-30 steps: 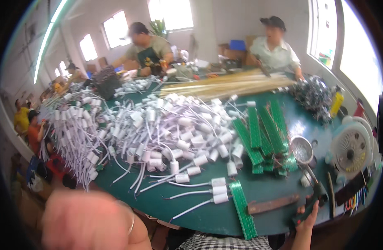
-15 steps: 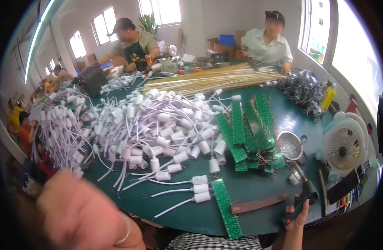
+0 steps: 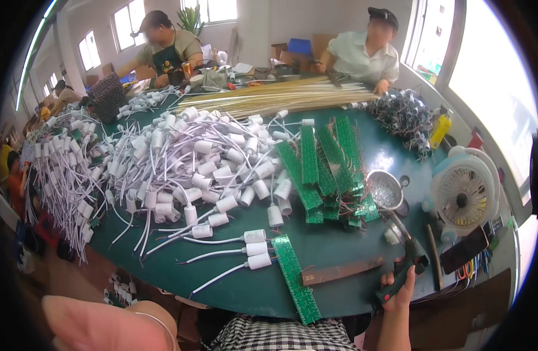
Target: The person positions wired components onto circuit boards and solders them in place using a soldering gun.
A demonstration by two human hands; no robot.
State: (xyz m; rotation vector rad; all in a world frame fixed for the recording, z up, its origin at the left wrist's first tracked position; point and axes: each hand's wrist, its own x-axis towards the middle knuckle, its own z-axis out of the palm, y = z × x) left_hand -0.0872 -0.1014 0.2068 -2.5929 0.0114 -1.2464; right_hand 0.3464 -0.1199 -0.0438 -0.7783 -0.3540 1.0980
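My right hand (image 3: 402, 286), at the table's front edge, is wrapped round the dark handle of a soldering gun (image 3: 414, 260), its metal barrel pointing away toward a round metal bowl (image 3: 384, 190). At the lower left, off the table edge, my left hand (image 3: 99, 327) looms large and blurred; its fingers are not clear. Between them, a green circuit board strip (image 3: 295, 281) lies at the front edge. Three white lamp holders (image 3: 258, 248) with white cables sit against its upper left side. A brown bar (image 3: 342, 271) lies against the strip's right side.
A big heap of white cabled lamp holders (image 3: 204, 149) covers the table's left and middle. Green boards (image 3: 327, 169) are stacked right of it. A fan (image 3: 463, 199), a phone (image 3: 465, 255) and a yellow bottle (image 3: 440, 128) stand or lie at right. Two people sit across, behind long thin rods (image 3: 269, 96).
My left hand has dropped lower and toward the picture's lower edge. The whole view has shifted, so the table things appear further left and higher. My right hand keeps its hold on the soldering gun.
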